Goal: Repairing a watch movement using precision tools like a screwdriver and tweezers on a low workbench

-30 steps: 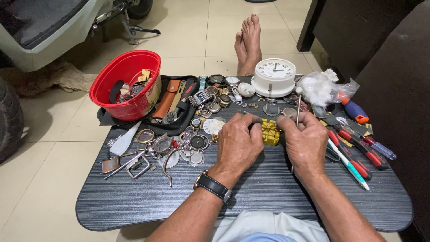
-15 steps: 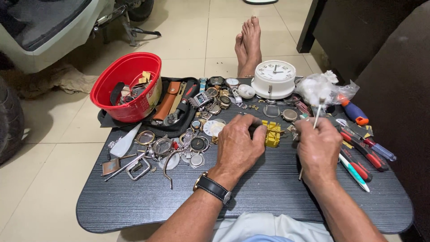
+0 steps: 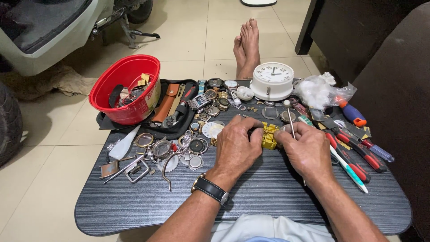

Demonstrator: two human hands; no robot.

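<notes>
My left hand (image 3: 236, 147), with a black wristwatch on its wrist, grips the left side of a small yellow block-shaped holder (image 3: 270, 136) on the dark tabletop (image 3: 251, 201). My right hand (image 3: 308, 150) touches the holder's right side and holds a thin metal tool (image 3: 291, 120) whose round tip points up and away. What sits in the holder is hidden by my fingers.
A red bowl (image 3: 127, 87) of parts stands at the back left beside a black pouch (image 3: 177, 110). Watch cases, dials and several loose parts (image 3: 179, 145) lie left of my hands. A white clock (image 3: 272, 80), a crumpled plastic bag (image 3: 320, 92) and red-handled screwdrivers (image 3: 358, 154) lie right. Bare feet (image 3: 247, 47) rest beyond the table.
My right hand has come back in against the yellow holder, and the thin tool now stands more upright. My left hand has stayed on the holder.
</notes>
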